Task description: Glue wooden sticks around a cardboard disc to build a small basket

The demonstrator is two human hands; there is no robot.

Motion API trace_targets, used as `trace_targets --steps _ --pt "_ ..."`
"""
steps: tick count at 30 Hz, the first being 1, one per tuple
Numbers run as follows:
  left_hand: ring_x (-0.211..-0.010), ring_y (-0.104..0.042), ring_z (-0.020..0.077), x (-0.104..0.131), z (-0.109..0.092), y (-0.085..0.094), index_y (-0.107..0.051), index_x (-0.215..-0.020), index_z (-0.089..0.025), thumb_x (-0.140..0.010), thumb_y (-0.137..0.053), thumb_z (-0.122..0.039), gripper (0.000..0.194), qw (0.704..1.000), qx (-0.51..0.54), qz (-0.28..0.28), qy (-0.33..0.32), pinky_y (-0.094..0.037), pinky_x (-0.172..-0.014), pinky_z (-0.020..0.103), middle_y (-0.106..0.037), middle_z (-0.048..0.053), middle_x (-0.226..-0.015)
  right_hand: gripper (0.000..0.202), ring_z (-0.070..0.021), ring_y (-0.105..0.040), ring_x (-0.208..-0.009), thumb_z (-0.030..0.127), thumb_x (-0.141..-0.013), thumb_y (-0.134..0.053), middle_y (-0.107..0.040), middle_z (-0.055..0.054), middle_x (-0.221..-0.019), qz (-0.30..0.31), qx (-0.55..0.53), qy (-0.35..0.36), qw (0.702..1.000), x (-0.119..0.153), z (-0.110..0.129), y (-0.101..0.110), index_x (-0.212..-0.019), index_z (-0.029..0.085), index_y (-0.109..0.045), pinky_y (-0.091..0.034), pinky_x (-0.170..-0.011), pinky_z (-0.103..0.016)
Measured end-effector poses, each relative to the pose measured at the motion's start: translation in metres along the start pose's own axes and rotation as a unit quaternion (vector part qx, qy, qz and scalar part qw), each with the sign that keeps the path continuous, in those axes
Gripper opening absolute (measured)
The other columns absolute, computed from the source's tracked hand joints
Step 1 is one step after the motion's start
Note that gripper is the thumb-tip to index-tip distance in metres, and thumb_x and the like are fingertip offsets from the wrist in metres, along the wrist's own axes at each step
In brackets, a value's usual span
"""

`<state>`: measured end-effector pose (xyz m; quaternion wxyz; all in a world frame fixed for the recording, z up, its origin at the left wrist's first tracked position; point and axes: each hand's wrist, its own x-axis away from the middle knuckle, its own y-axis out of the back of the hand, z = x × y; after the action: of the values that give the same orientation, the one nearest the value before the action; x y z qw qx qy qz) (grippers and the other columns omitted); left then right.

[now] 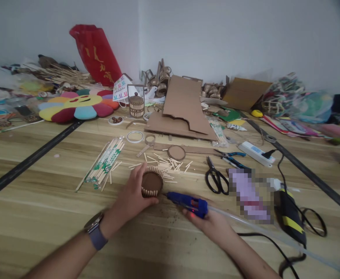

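My left hand (136, 190) is wrapped round the left side of a small round basket (152, 182), made of a brown cardboard base with short wooden sticks standing round its rim. A blue hot glue gun (187, 202) is in my right hand (207, 223), its nozzle close to the basket's right edge. A clear glue stick runs out of the gun's back end, and a red light glows on its side. Just behind the basket lie loose cut wooden sticks (172, 164) and a cardboard disc (176, 152).
Black scissors (216, 180), blue-handled pliers (233, 155) and a white power strip (256, 154) lie to the right. Wrapped chopsticks (106, 161) are on the left. Cardboard sheets (181, 100), a finished lidded bucket (136, 105) and a flower cushion (81, 105) stand farther back. A cable (267, 236) curls at front right.
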<state>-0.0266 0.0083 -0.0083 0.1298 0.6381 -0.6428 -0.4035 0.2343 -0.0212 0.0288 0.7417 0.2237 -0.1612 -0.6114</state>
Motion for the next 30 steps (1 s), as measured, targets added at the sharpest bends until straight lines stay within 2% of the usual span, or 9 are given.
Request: trace_targets --steps 5,11,17,30 --pt "-0.142 -0.040 0.0361 -0.0005 -0.0016 -0.0032 -0.015 -0.154 -0.032 -0.067 -0.086 -0.020 0.113 1.000 0.015 -0.002 -0.008 -0.040 -0.114 0.056 -0.041 0.012 -0.152 0.018 -0.0276 -0.071 -0.077 0.040 -0.076 -0.066 -0.078 -0.004 -0.083 0.002 0.010 0.022 1.000 -0.0014 0.0007 -0.0038 -0.082 0.026 -0.075 -0.058 -0.074 -0.035" --pt "-0.142 -0.039 0.0358 0.0027 0.0006 -0.0026 -0.015 -0.154 -0.033 -0.067 -0.086 -0.019 0.113 1.000 0.018 -0.010 -0.019 -0.040 -0.114 0.055 -0.041 0.012 -0.152 0.022 -0.0268 -0.071 -0.078 0.042 -0.077 -0.065 -0.077 -0.006 -0.084 0.008 0.054 0.041 0.998 -0.0015 -0.0007 -0.0050 -0.083 0.024 -0.075 -0.058 -0.072 -0.033" --pt "-0.140 -0.042 0.0368 0.0022 -0.0016 -0.0020 -0.015 -0.155 -0.033 -0.065 -0.087 -0.018 0.116 1.000 0.014 -0.015 -0.022 -0.041 -0.112 0.057 -0.044 0.012 -0.148 0.025 -0.0240 -0.071 -0.082 0.042 -0.084 -0.059 -0.075 -0.007 -0.087 0.029 0.095 0.072 0.992 -0.0011 -0.0003 -0.0055 -0.086 0.021 -0.073 -0.057 -0.076 -0.032" --pt "-0.136 -0.047 0.0375 0.0022 -0.0014 -0.0022 -0.016 -0.154 -0.033 -0.065 -0.087 -0.018 0.114 1.000 0.009 -0.011 -0.026 -0.043 -0.110 0.059 -0.047 0.013 -0.146 0.023 -0.0227 -0.070 -0.082 0.039 -0.087 -0.058 -0.075 -0.007 -0.087 0.026 0.119 0.100 0.987 -0.0008 -0.0058 -0.0087 -0.088 0.021 -0.072 -0.057 -0.077 -0.032"
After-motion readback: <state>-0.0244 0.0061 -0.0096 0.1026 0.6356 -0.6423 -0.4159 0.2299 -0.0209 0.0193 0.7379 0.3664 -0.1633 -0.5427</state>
